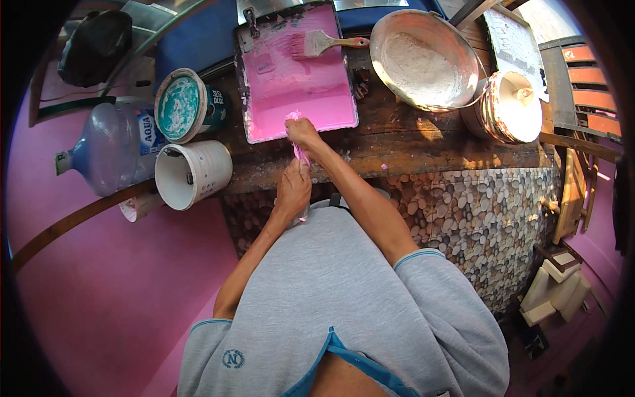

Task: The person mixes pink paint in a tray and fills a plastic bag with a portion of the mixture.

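Note:
Both of my hands are closed on a twisted, pink-smeared plastic bag [301, 153] at the front edge of the paint tray [352, 99]. My right hand [304, 134] grips its upper part, with a crumpled pink end poking out above the fist, over the tray's rim. Closer to my body, my left hand [293, 188] is wrapped round the lower part, and a bit of it shows below the palm. Pink paint coats the tray. Across the tray's upper half lies a flat paintbrush [321, 44] with pink bristles and a wooden handle.
A large pail of whitish powder [423, 63] and a paint-streaked bucket [512, 109] stand right of the tray. On the left are a green-and-white paint tub [178, 106], a white bucket [194, 175] and a big water jug [109, 149]. They crowd the wooden table [397, 149].

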